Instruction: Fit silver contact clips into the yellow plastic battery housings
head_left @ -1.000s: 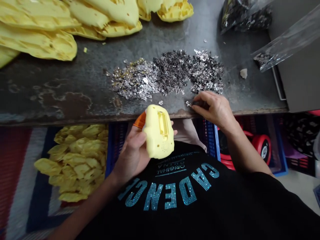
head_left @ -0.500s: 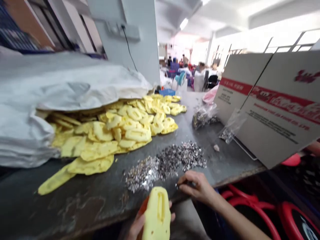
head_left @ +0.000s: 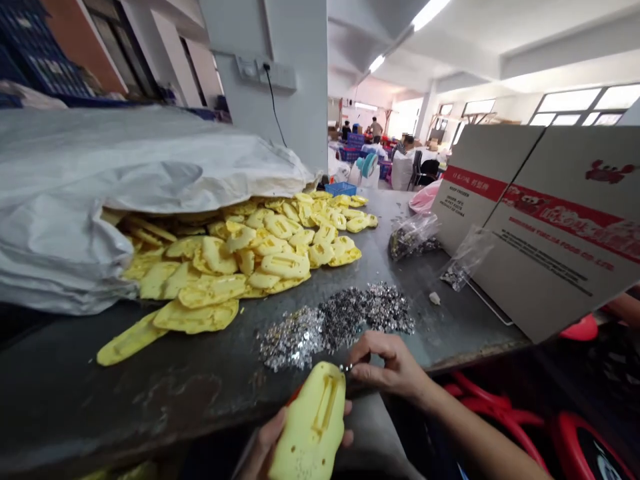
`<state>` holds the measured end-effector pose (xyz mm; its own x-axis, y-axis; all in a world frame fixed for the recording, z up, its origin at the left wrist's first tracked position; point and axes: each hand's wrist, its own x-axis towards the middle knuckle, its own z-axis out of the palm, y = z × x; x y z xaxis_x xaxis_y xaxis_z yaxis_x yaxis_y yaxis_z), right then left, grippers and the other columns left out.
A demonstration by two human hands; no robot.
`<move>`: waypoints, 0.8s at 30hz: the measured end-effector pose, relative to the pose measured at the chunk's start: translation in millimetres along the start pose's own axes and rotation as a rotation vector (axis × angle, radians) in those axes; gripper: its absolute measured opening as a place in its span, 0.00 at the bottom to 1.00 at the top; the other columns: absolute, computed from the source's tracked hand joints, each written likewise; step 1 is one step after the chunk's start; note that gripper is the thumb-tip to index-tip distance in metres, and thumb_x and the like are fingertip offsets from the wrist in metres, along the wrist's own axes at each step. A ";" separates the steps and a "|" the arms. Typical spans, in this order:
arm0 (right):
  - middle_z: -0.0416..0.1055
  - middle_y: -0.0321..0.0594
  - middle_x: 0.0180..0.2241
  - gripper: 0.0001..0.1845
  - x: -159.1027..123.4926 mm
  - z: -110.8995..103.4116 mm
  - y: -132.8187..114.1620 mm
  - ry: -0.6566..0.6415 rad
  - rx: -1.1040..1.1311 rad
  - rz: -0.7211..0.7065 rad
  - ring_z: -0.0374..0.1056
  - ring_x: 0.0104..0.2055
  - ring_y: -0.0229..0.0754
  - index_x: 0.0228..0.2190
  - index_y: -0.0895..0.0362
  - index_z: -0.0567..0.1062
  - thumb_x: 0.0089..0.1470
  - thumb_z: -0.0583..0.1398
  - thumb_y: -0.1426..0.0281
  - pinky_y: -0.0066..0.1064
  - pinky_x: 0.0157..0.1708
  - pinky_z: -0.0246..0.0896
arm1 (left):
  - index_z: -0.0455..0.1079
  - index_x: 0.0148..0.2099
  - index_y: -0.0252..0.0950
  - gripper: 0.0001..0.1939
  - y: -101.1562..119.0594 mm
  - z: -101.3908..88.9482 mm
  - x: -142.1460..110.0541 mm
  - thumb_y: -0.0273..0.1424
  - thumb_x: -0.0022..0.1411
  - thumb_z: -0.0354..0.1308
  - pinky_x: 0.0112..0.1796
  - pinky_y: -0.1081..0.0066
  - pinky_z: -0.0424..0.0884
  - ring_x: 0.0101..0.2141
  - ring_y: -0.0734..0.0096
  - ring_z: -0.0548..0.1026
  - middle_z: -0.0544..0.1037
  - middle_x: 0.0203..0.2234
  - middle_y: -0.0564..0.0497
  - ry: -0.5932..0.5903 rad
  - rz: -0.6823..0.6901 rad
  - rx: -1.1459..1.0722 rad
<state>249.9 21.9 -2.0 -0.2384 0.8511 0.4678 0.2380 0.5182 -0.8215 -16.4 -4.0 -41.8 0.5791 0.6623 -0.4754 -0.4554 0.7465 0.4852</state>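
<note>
My left hand [head_left: 266, 440] is wrapped round a yellow plastic shell [head_left: 306, 427], which has a long slot and small holes in its face and is held tilted at the table's front edge. Something orange-red shows behind the shell's left side. Between thumb and forefinger, my right hand [head_left: 383, 363] pinches a small shiny metal piece [head_left: 346, 368] at the shell's upper right edge; whether they touch I cannot tell. Just beyond lie heaps of small parts: a silvery heap [head_left: 291, 339] on the left, a darker heap [head_left: 343, 313] and another silvery one [head_left: 387, 308] to the right.
Many yellow shells [head_left: 280, 263] spill from a white sack [head_left: 165, 167] on the dark table [head_left: 210, 380]. Plastic bags of metal parts [head_left: 413, 237] lie by a printed carton [head_left: 545, 227] on the right. A blue basket [head_left: 341, 189] stands farther back. People sit and stand in the background.
My right hand has come up and slightly left with the metal piece to the shell's top edge. The shell has tilted to the right in my left hand. The view has shifted a little.
</note>
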 end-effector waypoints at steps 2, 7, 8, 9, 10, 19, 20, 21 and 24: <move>0.83 0.37 0.36 0.10 1.0 -2.8 -13.3 -0.025 -0.023 -0.034 0.78 0.37 0.37 0.40 0.54 0.86 0.67 0.71 0.60 0.28 0.41 0.72 | 0.66 0.79 0.59 0.39 -0.9 8.3 -9.2 0.59 0.70 0.58 0.29 0.59 0.83 0.53 0.38 0.88 0.88 0.57 0.46 -0.081 0.034 0.039; 0.84 0.36 0.39 0.03 0.5 -8.1 -31.7 -0.082 -0.129 -0.183 0.78 0.42 0.35 0.43 0.54 0.84 0.67 0.71 0.70 0.28 0.46 0.74 | 0.82 0.65 0.47 0.33 -1.9 25.9 -19.9 0.61 0.72 0.55 0.31 0.66 0.85 0.50 0.44 0.89 0.89 0.54 0.45 -0.322 0.033 0.013; 0.83 0.35 0.39 0.04 0.2 -8.7 -31.7 -0.087 -0.134 -0.191 0.79 0.42 0.36 0.43 0.54 0.84 0.66 0.72 0.71 0.29 0.45 0.74 | 0.81 0.66 0.46 0.31 -1.4 27.0 -19.1 0.58 0.72 0.58 0.32 0.66 0.86 0.50 0.45 0.89 0.89 0.55 0.44 -0.360 0.005 -0.003; 0.83 0.35 0.39 0.05 -0.4 -9.3 -31.4 -0.088 -0.137 -0.182 0.79 0.43 0.36 0.43 0.53 0.84 0.66 0.72 0.73 0.30 0.45 0.74 | 0.80 0.66 0.44 0.33 -0.9 27.6 -18.2 0.59 0.71 0.60 0.32 0.65 0.86 0.50 0.44 0.89 0.88 0.55 0.43 -0.404 -0.020 -0.041; 0.83 0.35 0.40 0.06 -1.3 -9.8 -31.2 -0.086 -0.139 -0.172 0.79 0.43 0.37 0.43 0.53 0.84 0.65 0.72 0.74 0.30 0.45 0.75 | 0.80 0.66 0.42 0.34 -0.5 28.0 -17.5 0.58 0.70 0.62 0.34 0.64 0.87 0.52 0.43 0.88 0.87 0.57 0.41 -0.405 -0.043 -0.072; 0.84 0.36 0.41 0.06 -7.4 -13.2 -29.2 -0.080 -0.246 -0.200 0.82 0.43 0.39 0.45 0.53 0.83 0.67 0.71 0.71 0.33 0.45 0.77 | 0.76 0.68 0.35 0.33 3.4 32.1 -20.3 0.52 0.73 0.63 0.37 0.64 0.88 0.51 0.43 0.89 0.87 0.57 0.36 -0.439 -0.115 -0.157; 0.84 0.36 0.41 0.06 -7.6 -13.2 -27.6 -0.077 -0.263 -0.207 0.81 0.43 0.39 0.45 0.53 0.83 0.67 0.71 0.70 0.33 0.44 0.77 | 0.76 0.68 0.35 0.33 3.6 32.4 -19.7 0.51 0.73 0.64 0.37 0.64 0.88 0.51 0.43 0.89 0.87 0.57 0.36 -0.441 -0.118 -0.160; 0.84 0.36 0.41 0.05 -7.8 -13.2 -26.2 -0.076 -0.277 -0.213 0.81 0.43 0.39 0.46 0.53 0.83 0.68 0.71 0.69 0.33 0.44 0.77 | 0.77 0.68 0.34 0.32 3.7 33.0 -19.1 0.50 0.72 0.64 0.36 0.64 0.88 0.51 0.43 0.89 0.87 0.57 0.36 -0.439 -0.118 -0.159; 0.84 0.37 0.41 0.05 -8.5 -13.4 -23.2 -0.089 -0.288 -0.215 0.81 0.42 0.39 0.46 0.54 0.83 0.69 0.70 0.68 0.32 0.42 0.77 | 0.78 0.67 0.34 0.30 4.5 37.7 -17.7 0.48 0.72 0.65 0.36 0.65 0.87 0.49 0.43 0.89 0.88 0.55 0.36 -0.423 -0.094 -0.140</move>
<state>259.0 3.9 17.5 -0.3899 0.7159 0.5793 0.4255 0.6979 -0.5761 -3.2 -14.8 -3.5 0.8344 0.5283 -0.1572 -0.4577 0.8230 0.3363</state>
